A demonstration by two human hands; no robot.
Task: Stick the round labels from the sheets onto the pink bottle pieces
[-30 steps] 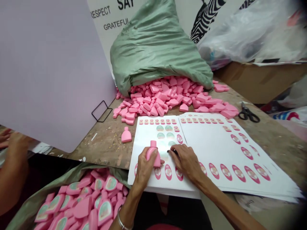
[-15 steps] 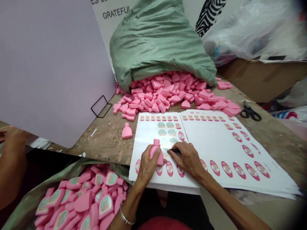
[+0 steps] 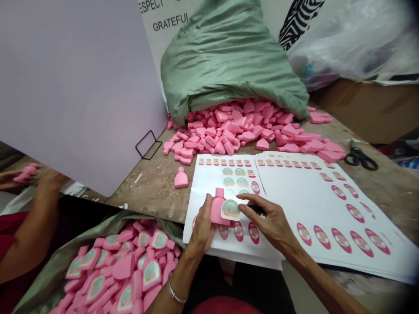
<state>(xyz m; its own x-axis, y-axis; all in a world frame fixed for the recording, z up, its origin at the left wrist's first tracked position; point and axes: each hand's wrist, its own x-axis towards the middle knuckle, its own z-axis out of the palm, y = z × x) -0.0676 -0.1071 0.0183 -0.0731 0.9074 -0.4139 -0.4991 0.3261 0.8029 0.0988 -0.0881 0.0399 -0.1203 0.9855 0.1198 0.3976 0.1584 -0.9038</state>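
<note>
Holding a matte pink bottle-shaped piece, broad-shouldered with a stubby cylindrical neck, the left hand on my feed keeps its grip clamped along the piece's left side, above the white printed sheet. I see the right hand with its grip closed on a slim black object, thumb at the edge of a glossy, pale green rounded label that overlaps the piece's right side; the index fingertip sits apart from the thumb. I cannot tell whether the label is stuck down. More flat pink and green stickers dot the smooth paper, and a second white sheet stack lies beside it on the scuffed brown bench. Beyond, a creased green fabric sack spills a heap of blunt-edged pink pieces, with black-handled scissors to the right. Below my left side, an open green sack holds similar pieces, many wearing labels. One lone pink piece stands out near the sheet's left edge.
</note>
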